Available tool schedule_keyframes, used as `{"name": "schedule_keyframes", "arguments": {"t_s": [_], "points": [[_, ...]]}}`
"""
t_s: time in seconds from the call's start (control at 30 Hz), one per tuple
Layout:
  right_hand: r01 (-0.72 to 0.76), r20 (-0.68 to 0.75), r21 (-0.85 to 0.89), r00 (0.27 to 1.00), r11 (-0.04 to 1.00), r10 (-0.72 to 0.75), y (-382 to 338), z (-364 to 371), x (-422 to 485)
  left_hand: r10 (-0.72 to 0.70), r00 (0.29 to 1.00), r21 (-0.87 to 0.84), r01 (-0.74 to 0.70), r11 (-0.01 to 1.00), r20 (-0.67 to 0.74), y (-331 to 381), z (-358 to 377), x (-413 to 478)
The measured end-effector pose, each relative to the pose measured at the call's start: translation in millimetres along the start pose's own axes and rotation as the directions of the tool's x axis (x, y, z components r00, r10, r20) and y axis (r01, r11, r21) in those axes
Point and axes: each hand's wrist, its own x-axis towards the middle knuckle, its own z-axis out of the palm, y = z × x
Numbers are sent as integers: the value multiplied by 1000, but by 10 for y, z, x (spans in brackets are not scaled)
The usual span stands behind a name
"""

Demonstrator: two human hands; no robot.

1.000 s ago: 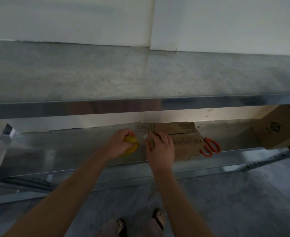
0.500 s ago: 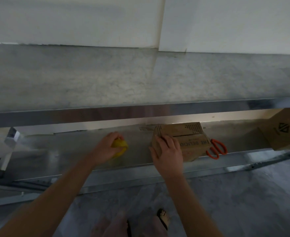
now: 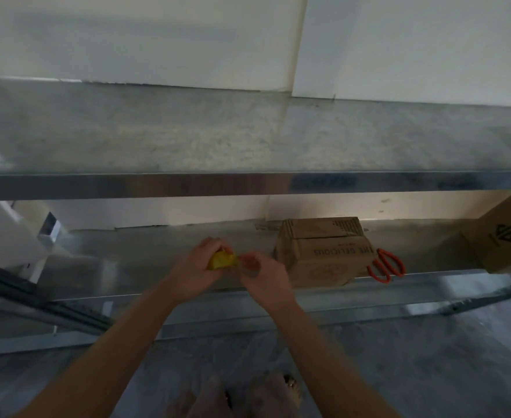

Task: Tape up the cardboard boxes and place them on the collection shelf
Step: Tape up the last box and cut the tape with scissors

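Brown printed cardboard box [image 3: 323, 254] sits on the lower metal shelf [image 3: 133, 257], just right of both hands, untouched. Left hand [image 3: 198, 267] fingers wrap the yellow tape roll [image 3: 221, 260]; right hand [image 3: 263, 276] fingers pinch its edge (blurred).

a: kinda dim in here, everything greyish. only warm light is a glow on the back wall [image 3: 308, 208] under the upper shelf [image 3: 188, 131], spilling onto the lower shelf [image 3: 127, 260].
b: yep, and that upper shelf's front edge has a streaky shine. the cardboard box [image 3: 323, 257] front is in shade, print hard to read.
a: left hand [image 3: 195, 274] and right hand [image 3: 268, 280] are smeared soft around the yellow tape roll [image 3: 220, 260]. feet [image 3: 248, 396] at the bottom are pure mush.
b: straight edges bow near the corners too.
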Motion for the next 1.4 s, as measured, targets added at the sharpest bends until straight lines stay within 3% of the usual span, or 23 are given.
{"name": "schedule_keyframes", "arguments": {"t_s": [0.13, 0.23, 0.4, 0.53, 0.63, 0.77, 1.03, 1.13, 1.2, 1.3, 1.4], "points": [[-7, -117, -16, 993, 1000, 5, 70, 82, 1, 36, 997, 48, -40, 998, 71, -27, -6, -97], [-17, -114, -16, 993, 1000, 15, 178, 126, -14, 45, 989, 24, -49, 999, 143, -67, 19, -194], [26, -173, -58, 984, 998, -36, 257, 231, -140, 44, 999, 112, -41, 993, -21, -232, 117, -213], [16, -213, -73, 977, 997, -31, 378, 344, -207, 27, 1000, 330, -29, 943, 11, -342, 191, -130], [-152, -191, -58, 972, 987, 138, 466, 416, -180, -36, 999, 384, 46, 922, -32, -470, 297, -71], [-385, -125, 53, 913, 921, 389, 517, 520, -16, 14, 1000, 436, -14, 900, 4, -685, 514, 25], [-507, -75, -144, 862, 850, 502, 549, 666, 234, 56, 997, 443, -24, 896, -59, -832, 589, 68], [-546, -117, -83, 836, 834, 536, 597, 668, 254, 65, 998, 483, -50, 874, -13, -843, 531, 18], [-540, -143, -61, 837, 840, 528, 614, 657, 247, 54, 998, 540, -53, 840, 14, -822, 491, 13], [-445, -127, -175, 895, 878, 428, 590, 572, 167, 22, 998, 615, -50, 787, 53, -757, 471, -10], [-161, -188, -315, 977, 935, 105, 545, 349, -87, 69, 998, 665, -60, 744, 13, -548, 504, -76]]}}
